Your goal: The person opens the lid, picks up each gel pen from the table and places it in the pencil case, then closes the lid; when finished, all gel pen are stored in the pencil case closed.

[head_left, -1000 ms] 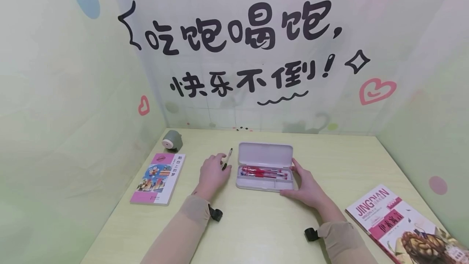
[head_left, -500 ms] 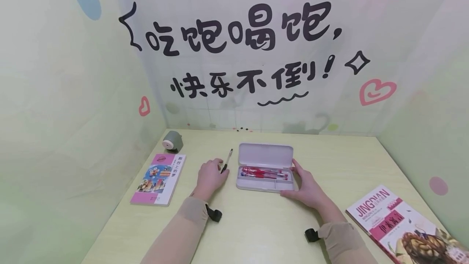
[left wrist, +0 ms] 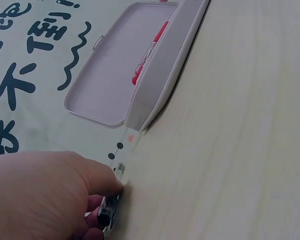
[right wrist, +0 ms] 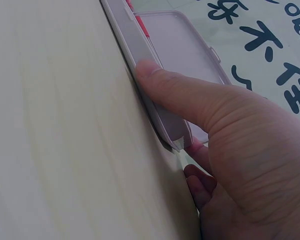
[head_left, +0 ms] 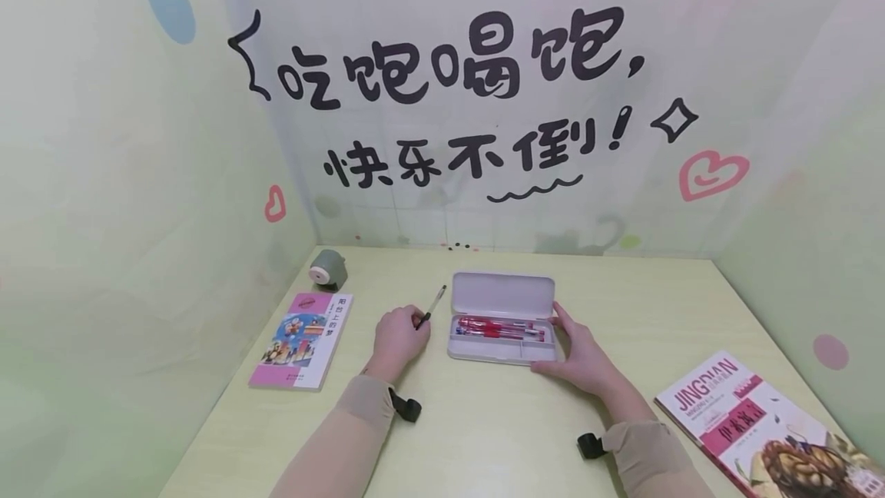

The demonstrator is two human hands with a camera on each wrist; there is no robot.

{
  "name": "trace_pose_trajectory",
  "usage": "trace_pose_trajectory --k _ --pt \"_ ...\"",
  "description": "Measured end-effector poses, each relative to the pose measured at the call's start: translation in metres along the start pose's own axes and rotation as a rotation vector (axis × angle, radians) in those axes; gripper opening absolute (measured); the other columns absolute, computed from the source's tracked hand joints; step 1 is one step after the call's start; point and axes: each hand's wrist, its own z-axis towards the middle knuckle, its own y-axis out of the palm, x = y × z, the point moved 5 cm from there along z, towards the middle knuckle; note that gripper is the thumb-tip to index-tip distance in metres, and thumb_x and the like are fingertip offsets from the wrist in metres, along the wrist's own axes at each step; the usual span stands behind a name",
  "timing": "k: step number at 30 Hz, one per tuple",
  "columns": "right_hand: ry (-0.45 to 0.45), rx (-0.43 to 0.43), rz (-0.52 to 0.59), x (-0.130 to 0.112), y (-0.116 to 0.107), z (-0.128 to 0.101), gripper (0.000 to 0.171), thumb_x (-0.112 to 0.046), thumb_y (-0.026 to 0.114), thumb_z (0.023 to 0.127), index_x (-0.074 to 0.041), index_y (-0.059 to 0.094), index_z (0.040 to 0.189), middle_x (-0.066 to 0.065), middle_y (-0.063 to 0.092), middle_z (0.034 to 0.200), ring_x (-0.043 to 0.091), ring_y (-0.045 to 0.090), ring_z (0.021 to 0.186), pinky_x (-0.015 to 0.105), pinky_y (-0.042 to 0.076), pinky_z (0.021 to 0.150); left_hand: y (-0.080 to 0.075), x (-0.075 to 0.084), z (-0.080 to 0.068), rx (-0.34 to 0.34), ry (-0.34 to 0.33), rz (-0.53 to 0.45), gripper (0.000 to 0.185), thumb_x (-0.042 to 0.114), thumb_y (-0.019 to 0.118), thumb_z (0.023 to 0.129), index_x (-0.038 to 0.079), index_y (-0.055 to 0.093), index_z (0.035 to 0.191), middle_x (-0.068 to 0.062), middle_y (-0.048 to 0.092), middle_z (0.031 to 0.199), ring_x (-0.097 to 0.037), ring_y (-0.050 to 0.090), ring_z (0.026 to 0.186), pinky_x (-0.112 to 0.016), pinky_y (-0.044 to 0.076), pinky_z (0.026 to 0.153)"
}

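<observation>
A clear pen [head_left: 435,303] with a dark grip is pinched between thumb and fingers of my left hand [head_left: 399,340], low over the table and left of the case. In the left wrist view the thumb covers part of that pen [left wrist: 106,210]. My right hand [head_left: 584,357] grips the right end of a pale pencil case [head_left: 477,348], its thumb on the front wall and fingers round the far side. The case's lid [head_left: 502,294] stands raised at the back. Several red gel pens [head_left: 492,327] lie in its long compartment.
At the left lie a pink-and-white book [head_left: 300,340] and, behind it, a grey pencil sharpener [head_left: 328,270]. A magazine-like book [head_left: 747,413] lies at the right front. A printed wall [head_left: 429,214] closes off the table's back.
The pen has shifted slightly in my left hand, and its thumb and fingers now close nearer on the dark grip. My right hand stays on the case. The view tilts slightly.
</observation>
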Motion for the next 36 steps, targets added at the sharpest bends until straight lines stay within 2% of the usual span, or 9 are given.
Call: trace_pose_trajectory --k 6,10,14,19,22,26,30,36 --pt "0.014 -0.003 -0.010 0.000 0.000 0.000 0.134 -0.044 0.099 0.080 -0.006 0.013 0.176 0.026 0.049 0.168 0.053 0.031 0.161 0.080 0.018 0.130 -0.001 -0.001 0.002 0.014 -0.038 -0.026 0.020 0.024 0.074 0.101 0.009 0.080 0.113 -0.003 0.076 0.093 -0.021 0.070 0.087 -0.044 0.061 0.086" --pt "0.010 -0.005 -0.017 0.000 0.000 -0.002 0.134 -0.044 0.099 0.081 -0.005 0.013 0.176 0.026 0.049 0.168 0.053 0.032 0.161 0.080 0.018 0.130 -0.008 0.005 0.000 0.058 -0.031 -0.052 0.022 0.025 0.072 0.102 0.009 0.079 0.116 -0.005 0.075 0.098 -0.023 0.069 0.091 -0.045 0.060 0.086" --pt "-0.001 0.003 -0.019 0.000 -0.001 -0.001 0.133 -0.043 0.099 0.081 -0.005 0.014 0.176 0.026 0.050 0.167 0.053 0.033 0.161 0.079 0.018 0.131 -0.019 0.019 -0.002 0.135 0.014 -0.085 0.025 0.026 0.070 0.104 0.009 0.079 0.119 -0.005 0.075 0.104 -0.025 0.068 0.095 -0.045 0.058 0.086" --pt "-0.017 0.008 -0.022 -0.001 -0.002 -0.001 0.133 -0.041 0.100 0.080 -0.003 0.015 0.176 0.026 0.052 0.165 0.054 0.034 0.160 0.080 0.019 0.130 -0.026 0.039 -0.005 0.186 0.121 -0.124 0.024 0.026 0.070 0.105 0.009 0.079 0.120 -0.005 0.075 0.105 -0.023 0.066 0.095 -0.040 0.056 0.084" --pt "-0.020 0.008 -0.021 -0.001 -0.001 0.000 0.133 -0.040 0.100 0.080 -0.003 0.015 0.176 0.026 0.053 0.165 0.054 0.034 0.160 0.080 0.019 0.130 -0.023 0.049 -0.007 0.170 0.183 -0.142 0.021 0.025 0.071 0.105 0.012 0.079 0.120 -0.004 0.074 0.108 -0.022 0.065 0.098 -0.039 0.057 0.087" --pt "-0.018 0.006 -0.024 -0.001 -0.002 0.000 0.133 -0.041 0.100 0.080 -0.003 0.015 0.176 0.026 0.052 0.165 0.054 0.034 0.160 0.080 0.019 0.130 -0.016 0.064 -0.008 0.087 0.254 -0.115 0.022 0.027 0.071 0.106 0.017 0.079 0.124 -0.002 0.074 0.116 -0.022 0.064 0.108 -0.040 0.058 0.093" --pt "-0.021 0.009 -0.023 -0.002 -0.003 0.000 0.134 -0.040 0.100 0.080 -0.003 0.015 0.176 0.027 0.052 0.165 0.054 0.034 0.160 0.080 0.019 0.130 -0.005 0.079 -0.007 0.003 0.345 -0.028 0.025 0.028 0.070 0.107 0.019 0.079 0.128 -0.003 0.075 0.122 -0.024 0.064 0.113 -0.042 0.058 0.099" --pt "-0.031 0.013 -0.009 -0.002 -0.002 0.000 0.134 -0.038 0.101 0.079 -0.001 0.015 0.175 0.027 0.054 0.163 0.054 0.034 0.160 0.079 0.017 0.131 0.010 0.096 -0.008 -0.082 0.482 0.107 0.022 0.029 0.072 0.106 0.020 0.081 0.125 -0.003 0.076 0.123 -0.024 0.064 0.111 -0.040 0.057 0.100"
